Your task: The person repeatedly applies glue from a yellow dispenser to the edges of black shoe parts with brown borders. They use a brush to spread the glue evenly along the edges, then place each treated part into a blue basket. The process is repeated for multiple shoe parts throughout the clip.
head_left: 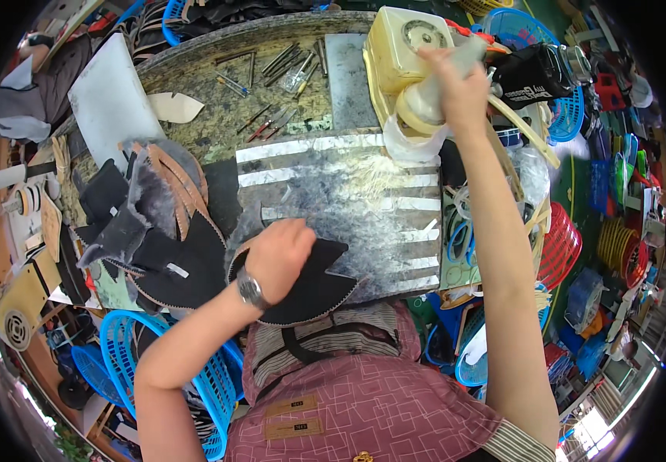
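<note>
My left hand [277, 258], with a watch on its wrist, is closed over a black cut piece with a zigzag edge [321, 281], likely a shoe upper part, at the bench's near edge. At the far right my right hand [460, 88] is wrapped round a thick pale cylindrical handle [468, 54]. Its lower end meets a small cream pot [418, 108]; whether it sits inside is hidden. White plastic film [414, 142] hangs below the pot. Between the hands lies a glue-smeared board with white stripes [364, 192].
Black and grey fur-lined pieces [148, 204] are heaped left of the board. Several metal tools [275, 65] lie toward the back, beside a grey plate [348, 77]. A yellowed container [406, 46] stands behind the pot. Blue baskets [129, 350] sit below the bench's left edge.
</note>
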`<state>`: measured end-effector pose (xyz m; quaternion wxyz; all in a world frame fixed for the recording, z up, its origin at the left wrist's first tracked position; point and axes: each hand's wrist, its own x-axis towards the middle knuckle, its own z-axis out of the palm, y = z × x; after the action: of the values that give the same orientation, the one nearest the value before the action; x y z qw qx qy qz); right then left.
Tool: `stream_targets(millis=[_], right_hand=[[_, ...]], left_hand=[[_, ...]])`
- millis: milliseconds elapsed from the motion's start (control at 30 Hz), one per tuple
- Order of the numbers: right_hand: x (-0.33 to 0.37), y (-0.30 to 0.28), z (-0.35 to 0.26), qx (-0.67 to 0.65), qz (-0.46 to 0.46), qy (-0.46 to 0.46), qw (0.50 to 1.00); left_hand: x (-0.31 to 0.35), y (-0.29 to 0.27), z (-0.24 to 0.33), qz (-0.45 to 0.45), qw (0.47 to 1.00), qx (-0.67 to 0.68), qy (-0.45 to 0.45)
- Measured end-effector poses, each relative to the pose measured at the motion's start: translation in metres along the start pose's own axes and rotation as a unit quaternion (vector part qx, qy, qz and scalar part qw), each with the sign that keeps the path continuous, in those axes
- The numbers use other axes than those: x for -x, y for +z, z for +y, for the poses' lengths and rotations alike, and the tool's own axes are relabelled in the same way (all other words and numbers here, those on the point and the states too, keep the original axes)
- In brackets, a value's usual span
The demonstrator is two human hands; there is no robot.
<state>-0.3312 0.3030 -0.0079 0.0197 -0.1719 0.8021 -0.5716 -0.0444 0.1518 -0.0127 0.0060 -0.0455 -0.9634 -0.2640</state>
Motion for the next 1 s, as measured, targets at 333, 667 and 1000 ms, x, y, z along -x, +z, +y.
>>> stream_targets(millis=[333, 667, 1000], right_hand=[[-0.017, -0.071, -0.089, -0.422, -0.037, -0.019, 0.906], [-0.039, -0.034, -0.032, 0.003, 0.018, -0.087, 0.996], [0.090, -0.057, 0.064, 0.327, -0.245, -0.182, 0.894]], left_hand=[[-0.017, 0.001, 0.012, -0.003, 0.979, 0.194, -0.070], [-0.098, 0.043, -0.042, 0.035, 0.972, -0.121, 0.197], [-0.134, 0.093, -0.013, 0.037, 0.986, -0.057, 0.152]])
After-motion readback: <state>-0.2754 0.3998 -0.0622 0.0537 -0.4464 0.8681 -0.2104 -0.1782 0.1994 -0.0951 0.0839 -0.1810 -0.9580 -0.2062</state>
